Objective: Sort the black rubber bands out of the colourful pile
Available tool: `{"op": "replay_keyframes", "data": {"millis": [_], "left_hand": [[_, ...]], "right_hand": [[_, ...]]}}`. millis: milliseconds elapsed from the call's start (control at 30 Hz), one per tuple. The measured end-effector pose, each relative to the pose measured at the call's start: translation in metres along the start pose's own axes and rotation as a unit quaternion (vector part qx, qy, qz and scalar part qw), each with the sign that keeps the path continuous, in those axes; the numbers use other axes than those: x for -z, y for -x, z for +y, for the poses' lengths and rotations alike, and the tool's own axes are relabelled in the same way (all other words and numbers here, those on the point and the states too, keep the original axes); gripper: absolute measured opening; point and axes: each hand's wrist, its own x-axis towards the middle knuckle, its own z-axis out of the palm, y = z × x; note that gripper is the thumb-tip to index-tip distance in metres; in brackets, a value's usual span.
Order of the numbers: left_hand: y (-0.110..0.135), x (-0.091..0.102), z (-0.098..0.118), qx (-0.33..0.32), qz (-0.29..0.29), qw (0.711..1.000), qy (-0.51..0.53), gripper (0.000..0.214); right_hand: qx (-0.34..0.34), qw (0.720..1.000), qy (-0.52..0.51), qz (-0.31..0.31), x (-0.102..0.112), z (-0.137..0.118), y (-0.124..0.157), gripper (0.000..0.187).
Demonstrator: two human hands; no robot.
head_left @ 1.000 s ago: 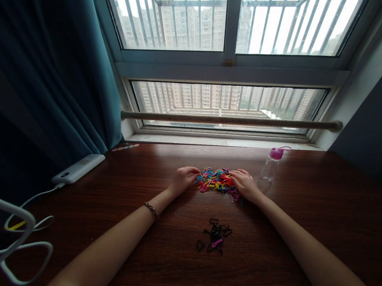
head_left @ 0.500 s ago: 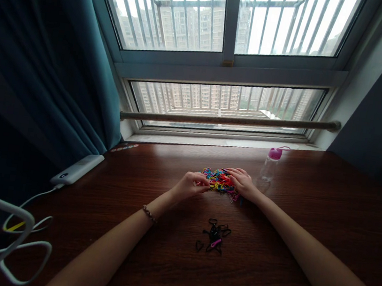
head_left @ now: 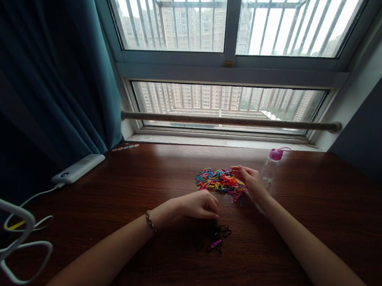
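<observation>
A heap of small multicoloured elastic bands (head_left: 217, 181) lies on the brown table. Nearer to me is a small group of black bands (head_left: 215, 234), with one pink band (head_left: 215, 244) among them. My left hand (head_left: 201, 204) is over the far edge of the black group, fingers pinched together; what they hold, if anything, is hidden. At the right end of the coloured heap, my right hand (head_left: 249, 178) has thumb and fingertips closed just above the bands. Whatever sits in that pinch is too small to name.
A clear bottle with a pink lid (head_left: 271, 165) stands just beyond my right hand. At the left, a white power bank (head_left: 78, 169) with a white cable (head_left: 37, 195) lies by the blue curtain (head_left: 101, 121). A barred window and rail (head_left: 230, 119) bound the table's far side.
My left hand has left the coloured heap and come down toward me, over the black bands. My right hand has lifted from lying across the heap into a pinch at its right end.
</observation>
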Motion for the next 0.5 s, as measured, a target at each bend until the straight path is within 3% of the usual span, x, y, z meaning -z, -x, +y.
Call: {"op": "replay_keyframes", "data": {"millis": [67,133,200,267,367,433,500], "left_hand": [[0.002,0.003,-0.008,0.029,0.061,0.998,-0.018,0.027],[0.005,0.006,-0.021,0.073,0.166,0.982,-0.051,0.030],[0.008,0.010,-0.036,0.123,0.284,0.946,-0.099,0.028],[0.011,0.012,-0.052,0.158,0.360,0.906,-0.155,0.021],[0.015,0.011,-0.068,0.164,0.378,0.883,-0.224,0.011],[0.016,0.009,-0.072,0.154,0.364,0.883,-0.253,0.008],[0.016,0.007,-0.072,0.146,0.351,0.883,-0.275,0.008]], "right_hand": [[-0.028,1.000,0.002,-0.013,-0.003,-0.009,0.004,0.038],[-0.046,0.996,0.022,-0.067,-0.007,-0.019,0.009,0.038],[-0.064,0.982,0.050,-0.169,-0.013,-0.030,0.016,0.037],[-0.101,0.942,0.086,-0.308,-0.018,-0.040,0.022,0.036],[-0.141,0.877,0.125,-0.441,-0.024,-0.049,0.030,0.037],[-0.137,0.872,0.141,-0.448,-0.024,-0.050,0.031,0.039],[-0.120,0.889,0.154,-0.415,-0.021,-0.047,0.028,0.041]]}}
